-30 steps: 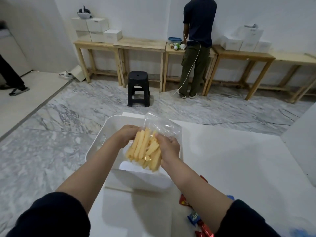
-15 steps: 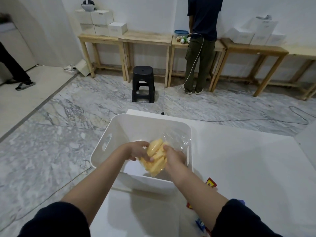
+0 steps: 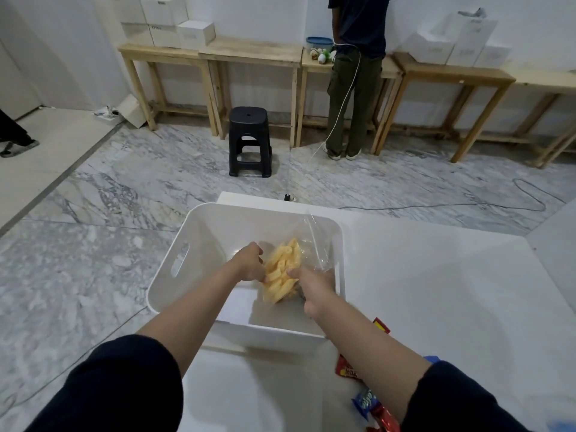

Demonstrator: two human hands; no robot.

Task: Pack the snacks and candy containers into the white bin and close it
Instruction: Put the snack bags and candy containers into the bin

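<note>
Clear plastic bag of yellow tube snacks (image 3: 282,272) held inside the white bin (image 3: 199,244) on the white table (image 3: 436,291).

Left hand (image 3: 249,265) and right hand (image 3: 313,283) each gripped a side of the bag, close together. Its long axis ran from near-left to far-right, the loose open end (image 3: 314,235) pointing up and away toward the bin's far right corner. Red and blue snack packets (image 3: 369,406) lay on the table near the right forearm.

Yellow snack sticks (image 3: 282,272) in clear plastic, white bin (image 3: 199,232), grey-veined marble floor (image 3: 93,198), black stool (image 3: 249,141).
</note>
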